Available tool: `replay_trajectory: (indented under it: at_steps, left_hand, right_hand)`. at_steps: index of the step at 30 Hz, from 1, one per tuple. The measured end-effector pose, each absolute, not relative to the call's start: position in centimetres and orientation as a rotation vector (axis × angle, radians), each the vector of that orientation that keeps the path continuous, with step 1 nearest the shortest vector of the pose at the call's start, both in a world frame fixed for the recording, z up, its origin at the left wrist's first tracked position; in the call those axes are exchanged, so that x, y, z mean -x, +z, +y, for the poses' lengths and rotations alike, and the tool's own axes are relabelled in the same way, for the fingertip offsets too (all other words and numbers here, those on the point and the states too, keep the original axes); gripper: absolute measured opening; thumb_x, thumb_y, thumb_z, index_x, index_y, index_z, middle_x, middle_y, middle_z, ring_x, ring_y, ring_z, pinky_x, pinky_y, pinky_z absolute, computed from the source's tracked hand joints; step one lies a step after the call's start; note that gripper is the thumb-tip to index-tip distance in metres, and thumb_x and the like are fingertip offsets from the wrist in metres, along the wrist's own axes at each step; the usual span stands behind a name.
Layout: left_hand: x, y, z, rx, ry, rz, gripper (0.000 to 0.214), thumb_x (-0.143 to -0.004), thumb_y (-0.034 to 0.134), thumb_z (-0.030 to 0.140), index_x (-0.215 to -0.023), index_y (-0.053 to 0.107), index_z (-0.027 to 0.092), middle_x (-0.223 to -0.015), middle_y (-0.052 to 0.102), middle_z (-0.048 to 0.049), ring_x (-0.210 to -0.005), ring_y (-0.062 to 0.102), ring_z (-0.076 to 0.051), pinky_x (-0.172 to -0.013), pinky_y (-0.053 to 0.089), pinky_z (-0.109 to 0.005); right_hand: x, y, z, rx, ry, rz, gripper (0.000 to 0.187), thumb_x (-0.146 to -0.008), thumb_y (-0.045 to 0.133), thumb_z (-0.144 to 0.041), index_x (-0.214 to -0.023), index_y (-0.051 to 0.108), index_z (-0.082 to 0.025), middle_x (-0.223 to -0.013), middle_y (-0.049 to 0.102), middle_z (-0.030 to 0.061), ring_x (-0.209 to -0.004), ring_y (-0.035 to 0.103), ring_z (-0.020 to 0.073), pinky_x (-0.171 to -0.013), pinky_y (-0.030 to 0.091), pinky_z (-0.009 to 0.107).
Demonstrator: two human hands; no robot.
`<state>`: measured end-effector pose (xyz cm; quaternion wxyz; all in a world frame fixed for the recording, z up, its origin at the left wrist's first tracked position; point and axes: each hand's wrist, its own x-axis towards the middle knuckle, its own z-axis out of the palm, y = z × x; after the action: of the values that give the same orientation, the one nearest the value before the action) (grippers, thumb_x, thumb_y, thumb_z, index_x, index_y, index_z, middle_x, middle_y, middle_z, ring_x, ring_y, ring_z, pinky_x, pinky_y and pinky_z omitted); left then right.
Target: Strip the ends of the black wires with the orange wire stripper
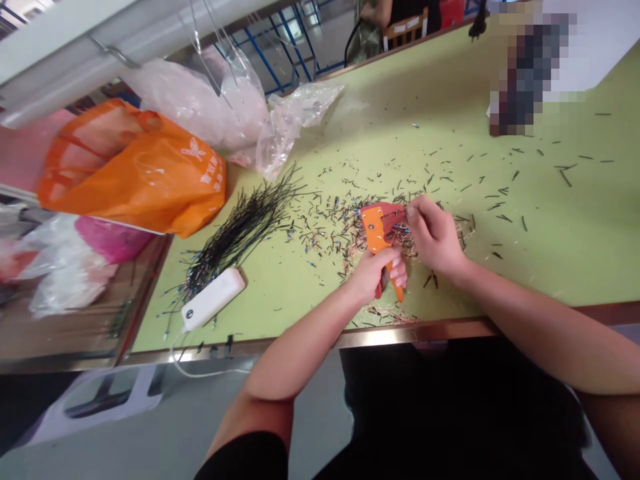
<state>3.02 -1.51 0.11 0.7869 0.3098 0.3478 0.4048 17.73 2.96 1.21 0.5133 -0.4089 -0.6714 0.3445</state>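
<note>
My left hand (pixel 374 275) wraps the handles of an orange wire stripper (pixel 376 227), which stands tilted on the green tabletop (pixel 555 253). My right hand (pixel 435 237) pinches a thin wire with a blue tip (pixel 401 229) at the tool's jaws. Around both hands lie many cut wire bits and copper strands (pixel 330 233). To the left is a loose bundle of black wires (pixel 240 230) with blue-tipped ends, partly lying against a white corded box (pixel 213 299).
An orange plastic bag (pixel 135 170), clear plastic bags (pixel 220 100) and a pink bag (pixel 110 240) sit beyond the left end of the tabletop. Black wire pieces scatter rightward. A pixelated object (pixel 525 73) hides the far right. A seated person (pixel 405 13) is beyond the far edge.
</note>
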Motion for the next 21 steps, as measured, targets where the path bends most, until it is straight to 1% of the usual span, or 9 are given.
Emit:
replay_trajectory:
  at_steps: [2,5,8,10,13,15,18,21]
  left_hand:
    - [-3.4,0.3,-1.9,-0.672,0.921,0.763,0.045,-0.074,0.082,0.046,-0.058,0.048,0.021,-0.046,0.044,0.0067,-0.039,0.046,-0.009,-0.045,0.042,-0.024]
    - [-4.0,-0.1,-2.1,-0.693,1.043,0.865,0.043,-0.074,0.081,0.047,-0.056,0.052,0.020,-0.046,0.048,0.0039,-0.039,0.049,-0.010,-0.043,0.041,-0.025]
    - [-4.5,-0.8,-1.9,-0.691,1.106,1.002,0.045,-0.074,0.079,0.050,-0.053,0.052,0.020,-0.044,0.049,0.0030,-0.038,0.049,-0.011,-0.039,0.035,-0.024]
    - [-4.9,-1.2,-1.9,-0.669,1.133,1.049,0.047,-0.073,0.079,0.053,-0.053,0.052,0.020,-0.044,0.048,0.0031,-0.036,0.047,-0.010,-0.036,0.031,-0.023]
    - [-5.5,-1.3,-2.1,-0.615,1.213,1.040,0.044,-0.069,0.081,0.050,-0.053,0.050,0.021,-0.043,0.047,0.0047,-0.037,0.044,-0.009,-0.038,0.034,-0.022]
    - [-6.0,-1.2,-2.2,-0.573,1.279,1.036,0.045,-0.067,0.081,0.046,-0.053,0.046,0.022,-0.041,0.043,0.0065,-0.036,0.040,-0.008,-0.039,0.035,-0.021]
    - [-6.1,-1.0,-2.1,-0.547,1.255,1.019,0.050,-0.068,0.081,0.046,-0.051,0.040,0.023,-0.040,0.037,0.0075,-0.035,0.039,-0.008,-0.038,0.034,-0.021]
    - [-5.3,-0.7,-1.4,-0.534,1.148,0.929,0.050,-0.070,0.081,0.045,-0.053,0.039,0.023,-0.040,0.037,0.0074,-0.035,0.041,-0.009,-0.040,0.039,-0.023]
  right_hand:
    - [-16.9,0.6,2.0,0.962,0.873,-1.505,0.033,-0.110,0.049,-0.050,-0.088,0.045,-0.026,-0.070,0.046,-0.0031,-0.059,0.045,0.0145,-0.057,0.038,0.032]
    - [-15.6,-0.8,1.0,0.983,0.970,-1.373,0.031,-0.106,0.056,-0.056,-0.100,0.045,-0.028,-0.081,0.055,-0.0001,-0.066,0.056,0.0181,-0.058,0.047,0.035]
    - [-14.8,-1.9,0.8,1.001,0.960,-1.330,0.033,-0.107,0.053,-0.060,-0.101,0.047,-0.028,-0.088,0.058,0.0026,-0.073,0.060,0.0207,-0.062,0.052,0.038]
    - [-14.6,-2.2,1.0,0.991,0.951,-1.316,0.036,-0.107,0.050,-0.062,-0.099,0.048,-0.028,-0.088,0.056,0.0030,-0.074,0.059,0.0208,-0.064,0.054,0.038]
    - [-14.3,-2.3,1.0,0.961,0.936,-1.269,0.038,-0.107,0.048,-0.064,-0.097,0.049,-0.028,-0.084,0.055,0.0024,-0.070,0.056,0.0202,-0.064,0.054,0.039]
    - [-14.1,-2.4,0.7,0.959,0.945,-1.256,0.040,-0.107,0.048,-0.066,-0.095,0.049,-0.028,-0.083,0.055,0.0022,-0.070,0.056,0.0203,-0.063,0.054,0.039]
    - [-13.9,-2.3,0.5,0.992,1.019,-1.245,0.041,-0.107,0.045,-0.068,-0.096,0.046,-0.029,-0.079,0.051,-0.0001,-0.063,0.052,0.0189,-0.057,0.049,0.036]
    - [-14.2,-1.9,1.4,1.015,1.055,-1.261,0.043,-0.107,0.045,-0.070,-0.095,0.044,-0.028,-0.074,0.046,-0.0031,-0.060,0.047,0.0164,-0.055,0.043,0.033]
